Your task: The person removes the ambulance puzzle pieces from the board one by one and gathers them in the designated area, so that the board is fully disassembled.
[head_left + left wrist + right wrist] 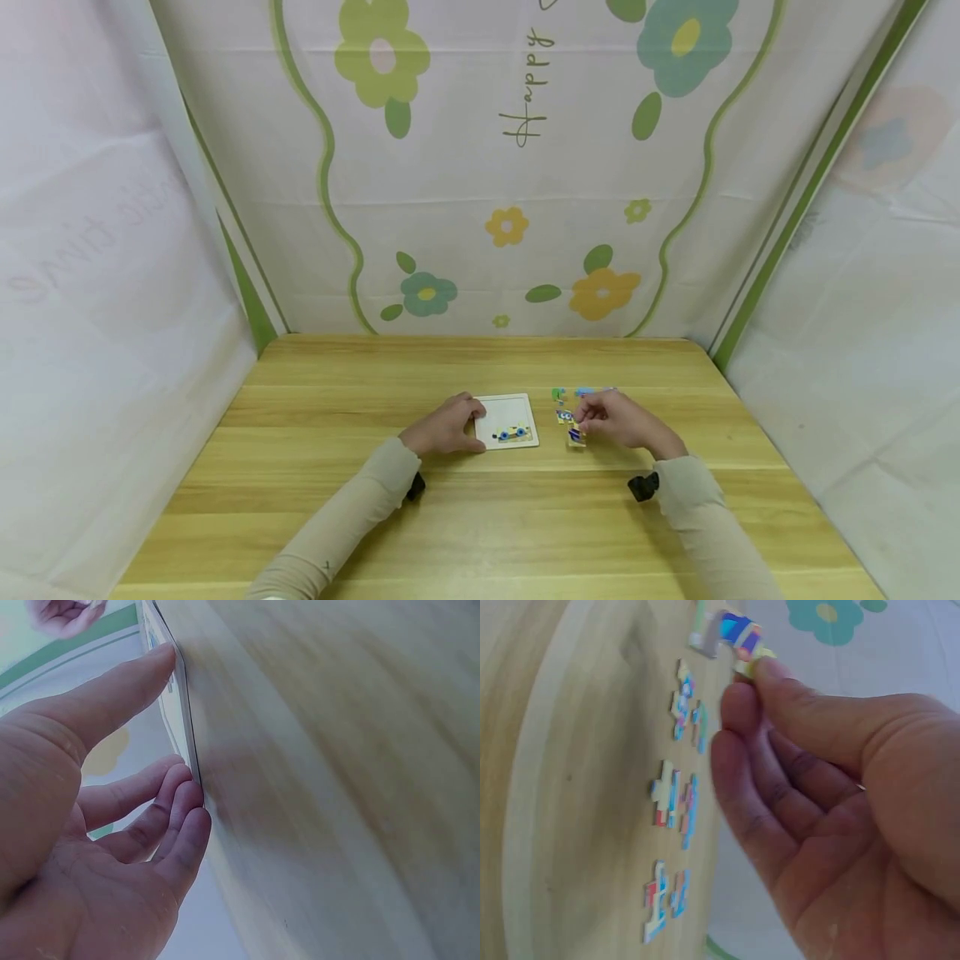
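Observation:
My left hand (447, 427) holds the left side of a white puzzle tray (498, 410), thumb at the near corner and fingers bent against its edge. Assembled puzzle pieces (513, 434) with yellow and blue printing fill the tray's lower right part. Just right of the tray, my right hand (617, 419) pinches a jigsaw piece (740, 636) between thumb and fingertips. Purple, blue and yellow show on that piece, which is tilted up from the table. Close beyond those fingers lies a loose piece (565, 416) with eye-like blue and white printing.
Several more loose pieces lie on the wooden table (517, 517), among them a green one (557, 393) and a blue one (584, 392). The right wrist view shows them in rows, including a red-and-blue piece (655, 901). A flower-printed cloth (450, 183) hangs behind the table.

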Motion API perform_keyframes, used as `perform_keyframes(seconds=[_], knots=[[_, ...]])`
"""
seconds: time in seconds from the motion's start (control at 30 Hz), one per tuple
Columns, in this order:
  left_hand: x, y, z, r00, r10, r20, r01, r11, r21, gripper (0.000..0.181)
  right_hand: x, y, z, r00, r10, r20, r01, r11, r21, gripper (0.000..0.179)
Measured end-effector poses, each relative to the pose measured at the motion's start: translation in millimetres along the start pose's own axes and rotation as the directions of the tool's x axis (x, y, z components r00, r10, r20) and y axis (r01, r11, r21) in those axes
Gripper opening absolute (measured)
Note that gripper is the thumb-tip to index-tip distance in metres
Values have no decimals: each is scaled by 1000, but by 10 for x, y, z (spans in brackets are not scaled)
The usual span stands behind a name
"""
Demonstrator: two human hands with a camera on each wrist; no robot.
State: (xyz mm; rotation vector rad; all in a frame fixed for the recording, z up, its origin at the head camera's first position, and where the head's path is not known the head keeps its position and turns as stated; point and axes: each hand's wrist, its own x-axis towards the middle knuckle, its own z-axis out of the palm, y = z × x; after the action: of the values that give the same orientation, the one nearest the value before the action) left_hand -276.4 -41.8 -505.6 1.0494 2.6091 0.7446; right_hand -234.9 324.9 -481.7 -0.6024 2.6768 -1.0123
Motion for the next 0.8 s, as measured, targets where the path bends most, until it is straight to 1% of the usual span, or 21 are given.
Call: perform_keyframes(seconds=[0.13,0.23,0.5,0.63,0.8], knots=[[-1,9,1,1000,-4,2,4,1000,-5,55,38,85,45,999,-24,32,23,1000,18,5],[-3,13,3,1000,0,4,0,1000,-8,55,75,131,87,1000,-8,24,8,1000,29,4],[-6,8,7,1000,13,-5,-13,1000,-14,54,129,130,181,1000,1,-19,-3,997,-73,8],[-3,5,9,1000,10,-5,-10,1000,-8,55,131,110,197,1000,9,-26,-12,996,-87,9],[-3,2,2,1000,11,-6,-11,1000,-16,56,140,98,214,999,22,-25,-24,996,-88,5]])
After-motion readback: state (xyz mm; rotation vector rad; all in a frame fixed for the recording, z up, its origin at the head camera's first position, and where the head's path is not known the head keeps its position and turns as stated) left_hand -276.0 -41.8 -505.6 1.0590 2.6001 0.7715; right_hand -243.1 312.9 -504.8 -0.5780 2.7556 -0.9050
